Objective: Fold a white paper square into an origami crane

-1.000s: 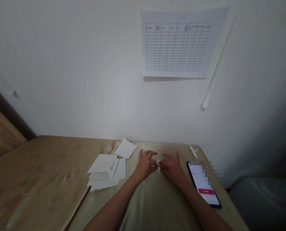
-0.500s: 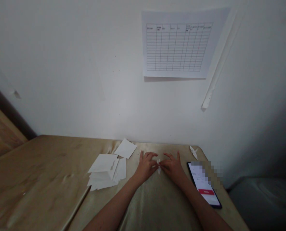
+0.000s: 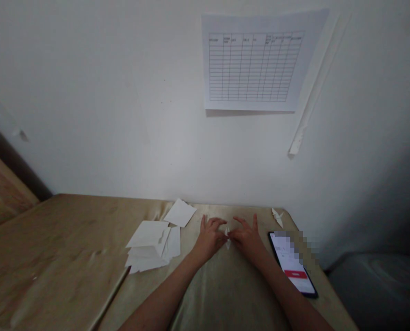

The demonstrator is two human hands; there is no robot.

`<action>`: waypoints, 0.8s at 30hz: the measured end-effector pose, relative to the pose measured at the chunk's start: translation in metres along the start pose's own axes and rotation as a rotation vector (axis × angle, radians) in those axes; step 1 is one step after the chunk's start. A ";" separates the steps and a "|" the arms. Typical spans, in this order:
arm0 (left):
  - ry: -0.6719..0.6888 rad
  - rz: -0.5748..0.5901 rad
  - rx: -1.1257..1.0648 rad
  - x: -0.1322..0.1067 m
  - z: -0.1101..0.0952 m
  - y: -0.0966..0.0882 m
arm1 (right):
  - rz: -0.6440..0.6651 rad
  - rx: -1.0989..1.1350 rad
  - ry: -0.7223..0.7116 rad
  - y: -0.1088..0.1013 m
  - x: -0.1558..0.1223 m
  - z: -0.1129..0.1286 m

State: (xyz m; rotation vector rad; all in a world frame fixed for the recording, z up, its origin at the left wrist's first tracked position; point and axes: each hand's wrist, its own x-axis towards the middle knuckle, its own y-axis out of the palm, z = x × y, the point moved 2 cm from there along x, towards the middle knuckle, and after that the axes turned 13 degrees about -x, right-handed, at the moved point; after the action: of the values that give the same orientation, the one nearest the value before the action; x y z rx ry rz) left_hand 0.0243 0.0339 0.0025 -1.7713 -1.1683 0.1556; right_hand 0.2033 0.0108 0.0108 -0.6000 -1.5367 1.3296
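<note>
Between my two hands is a small, narrow piece of folded white paper (image 3: 228,245), pointed at both ends. My left hand (image 3: 210,237) pinches it from the left with thumb and fingertips. From the right, my right hand (image 3: 248,237) pinches it the same way, its index finger raised. The fingertips of both hands meet over the middle of the paper and hide that part. A folded white paper crane (image 3: 277,217) lies near the far right corner of the table.
Several white paper squares (image 3: 146,248) lie in a loose pile to the left, with more squares (image 3: 180,213) behind them by the wall. A lit phone (image 3: 294,269) rests right of my right forearm. The cloth-covered table (image 3: 70,257) meets a wall bearing a printed sheet (image 3: 253,69).
Both hands stay at the same spot, still pinching the folded paper. Only slight finger movement shows, and the view has shifted very slightly.
</note>
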 end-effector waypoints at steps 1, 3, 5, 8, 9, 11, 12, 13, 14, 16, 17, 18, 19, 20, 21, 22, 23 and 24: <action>0.003 0.002 0.014 0.000 0.000 0.000 | 0.004 -0.013 -0.005 0.000 0.000 0.000; 0.003 0.011 0.041 0.000 -0.001 -0.001 | 0.016 -0.040 -0.022 0.001 0.001 0.001; 0.000 0.022 0.062 0.000 -0.003 -0.002 | 0.030 -0.064 -0.042 0.001 0.002 0.001; 0.000 0.035 0.086 0.001 -0.005 -0.005 | 0.047 -0.086 -0.049 -0.001 0.002 -0.001; 0.001 0.040 0.092 0.001 -0.006 -0.005 | 0.052 -0.091 -0.041 -0.003 0.001 -0.001; 0.002 0.047 0.097 0.001 -0.006 -0.007 | 0.064 -0.098 -0.014 -0.005 -0.001 -0.002; 0.000 0.050 0.095 0.001 -0.005 -0.007 | 0.067 -0.100 0.001 -0.007 -0.002 -0.002; -0.004 0.057 0.091 0.000 -0.004 -0.008 | 0.069 -0.099 0.016 -0.008 -0.003 -0.002; -0.011 0.065 0.087 0.000 -0.004 -0.009 | 0.068 -0.096 0.028 -0.009 -0.004 -0.001; -0.025 0.081 0.082 0.000 -0.003 -0.011 | 0.061 -0.091 0.054 -0.010 -0.004 0.000; -0.031 0.088 0.080 0.000 -0.003 -0.012 | 0.056 -0.091 0.067 -0.009 -0.004 0.001; -0.039 0.093 0.078 0.000 -0.004 -0.013 | 0.054 -0.094 0.081 -0.009 -0.004 0.001; -0.048 0.096 0.074 0.000 -0.004 -0.014 | 0.054 -0.100 0.095 -0.008 -0.003 0.002; -0.059 0.096 0.069 0.000 -0.004 -0.015 | 0.056 -0.108 0.108 -0.007 -0.003 0.002; -0.070 0.097 0.061 0.000 -0.004 -0.016 | 0.059 -0.117 0.119 -0.006 -0.002 0.002; -0.082 0.097 0.052 0.000 -0.004 -0.016 | 0.060 -0.124 0.127 -0.005 -0.002 0.003; -0.094 0.095 0.043 0.001 -0.004 -0.016 | 0.062 -0.127 0.134 -0.004 -0.002 0.003; -0.108 0.092 0.034 0.001 -0.003 -0.016 | 0.063 -0.127 0.139 -0.003 -0.002 0.003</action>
State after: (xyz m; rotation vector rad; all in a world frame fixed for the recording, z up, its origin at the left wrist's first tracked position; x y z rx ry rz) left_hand 0.0163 0.0336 0.0171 -1.8064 -1.1539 0.3272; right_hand 0.2019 0.0074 0.0131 -0.8101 -1.5065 1.2165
